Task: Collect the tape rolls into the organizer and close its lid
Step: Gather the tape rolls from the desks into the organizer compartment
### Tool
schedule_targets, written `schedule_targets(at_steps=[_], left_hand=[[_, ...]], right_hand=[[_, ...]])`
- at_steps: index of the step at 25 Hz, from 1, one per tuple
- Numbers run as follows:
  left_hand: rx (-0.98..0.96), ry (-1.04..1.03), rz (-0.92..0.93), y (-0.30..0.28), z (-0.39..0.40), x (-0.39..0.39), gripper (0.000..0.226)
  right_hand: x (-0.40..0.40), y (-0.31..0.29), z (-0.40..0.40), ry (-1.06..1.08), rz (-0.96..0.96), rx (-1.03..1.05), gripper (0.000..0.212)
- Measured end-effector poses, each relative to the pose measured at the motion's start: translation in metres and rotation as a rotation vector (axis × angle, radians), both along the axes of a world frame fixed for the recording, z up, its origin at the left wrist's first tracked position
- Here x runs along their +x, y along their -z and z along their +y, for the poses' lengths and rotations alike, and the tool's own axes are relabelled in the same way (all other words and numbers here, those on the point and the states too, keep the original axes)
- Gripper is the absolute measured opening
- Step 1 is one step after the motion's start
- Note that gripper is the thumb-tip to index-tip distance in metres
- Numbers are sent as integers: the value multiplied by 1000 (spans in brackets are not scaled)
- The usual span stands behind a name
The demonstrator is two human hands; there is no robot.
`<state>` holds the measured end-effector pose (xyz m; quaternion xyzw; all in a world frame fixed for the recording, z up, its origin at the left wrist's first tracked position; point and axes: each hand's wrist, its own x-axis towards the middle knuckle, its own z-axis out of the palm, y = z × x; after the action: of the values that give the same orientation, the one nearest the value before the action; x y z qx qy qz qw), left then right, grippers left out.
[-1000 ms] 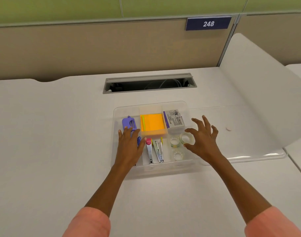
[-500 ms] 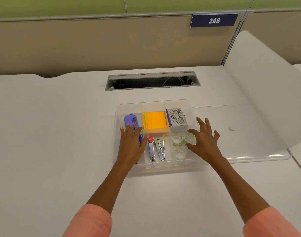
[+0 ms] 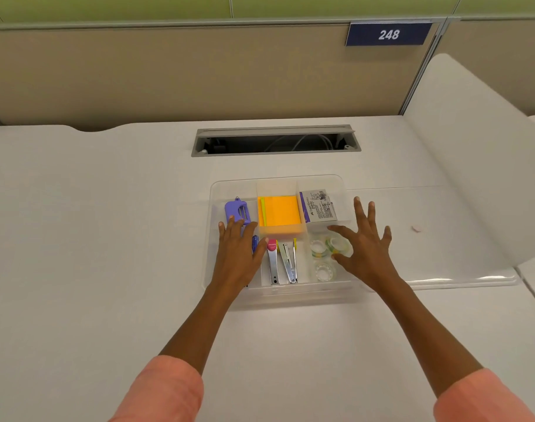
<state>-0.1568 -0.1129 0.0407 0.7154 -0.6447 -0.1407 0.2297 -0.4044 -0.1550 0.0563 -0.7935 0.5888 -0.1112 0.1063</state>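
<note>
Organizer (image 3: pixel 234 190): clear plastic, divided, sits open on the counter. Lid (image 3: pixel 442 239): clear, lying flat to the organizer's right, touching it. Three clear tape rolls (image 3: pixel 322 271) lie flat in the near-right compartment: two side by side at the back, one in front.

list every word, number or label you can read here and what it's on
"248": white digits on the dark blue sign fixed to the partition wall.
"Faber-Castell": seems to run along the purple edge of the white packet in the organizer's far right compartment, though small; its remaining print is too small to read.
Nothing else carries readable text.
</note>
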Motion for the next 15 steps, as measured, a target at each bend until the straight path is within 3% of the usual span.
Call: schedule_targets(at_steps=[6,15], left_hand=[[2,5,3,-1,0,0,48],[0,-37,121,-7,3,-3,50]], right_hand=[[0,2,0,-58,24,-46,36],[0,0,-2,-60,1,-33,38]])
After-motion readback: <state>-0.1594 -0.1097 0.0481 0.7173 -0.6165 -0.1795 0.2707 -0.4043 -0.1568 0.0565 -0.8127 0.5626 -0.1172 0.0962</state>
